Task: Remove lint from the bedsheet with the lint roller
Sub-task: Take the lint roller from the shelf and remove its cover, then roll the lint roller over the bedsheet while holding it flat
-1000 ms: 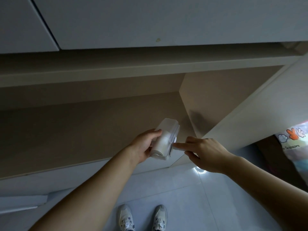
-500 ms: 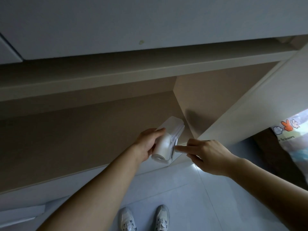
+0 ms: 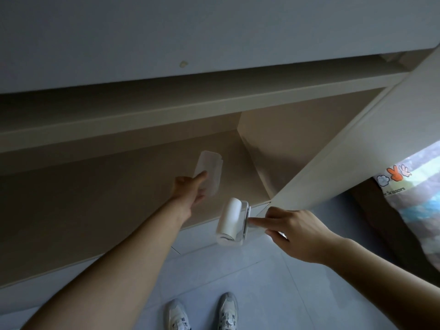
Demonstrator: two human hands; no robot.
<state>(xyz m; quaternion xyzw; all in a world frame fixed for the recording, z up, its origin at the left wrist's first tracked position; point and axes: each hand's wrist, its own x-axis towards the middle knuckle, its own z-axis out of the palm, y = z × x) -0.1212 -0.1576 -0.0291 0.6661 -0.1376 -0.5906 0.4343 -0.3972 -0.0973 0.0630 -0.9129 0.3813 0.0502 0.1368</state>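
My right hand [image 3: 291,231] grips the handle of the white lint roller [image 3: 229,220], forefinger stretched along it; the bare roll hangs just in front of the shelf's front edge. My left hand [image 3: 190,190] holds the roller's translucent plastic cover [image 3: 210,171] and reaches into the open shelf, the cover over the shelf floor. The cover and roller are apart. A patterned bedsheet [image 3: 415,198] with cartoon hands and the word "Scissors" shows at the right edge.
The beige shelf compartment [image 3: 95,198] lies open in front of me, with a side wall [image 3: 285,144] on the right and a white cabinet door [image 3: 371,144] swung open beside it. White cabinet fronts are above. My shoes [image 3: 202,313] stand on grey floor tiles.
The cover has come off the roller: my left hand carried it up and into the shelf, while my right hand kept the roller, whose white roll is now bare.
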